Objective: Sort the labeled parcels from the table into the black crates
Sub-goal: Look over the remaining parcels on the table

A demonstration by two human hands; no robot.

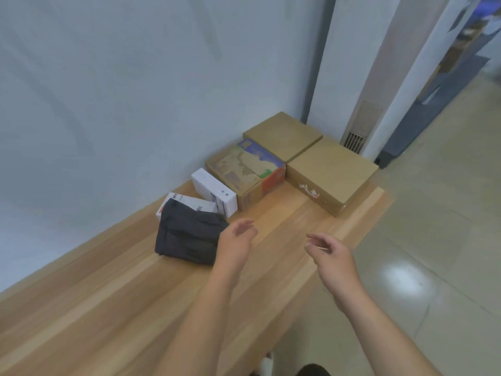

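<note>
Several parcels sit at the far end of the wooden table (113, 289) by the wall. A dark grey soft package (187, 236) lies nearest, partly over a flat white labeled parcel (189, 202). Behind them stand a white box (214, 191), a printed cardboard box (244, 169) and two plain brown cardboard boxes (282, 134) (330, 172). My left hand (235, 240) hovers just right of the grey package, fingers loosely curled, holding nothing. My right hand (329, 252) hovers over the table's right edge, also empty. No black crates are in view.
A pale wall (122, 90) runs along the table's left side. A tiled floor (433, 253) lies to the right, with a white pillar (406, 90) and a vent grille (355, 142) beyond the boxes.
</note>
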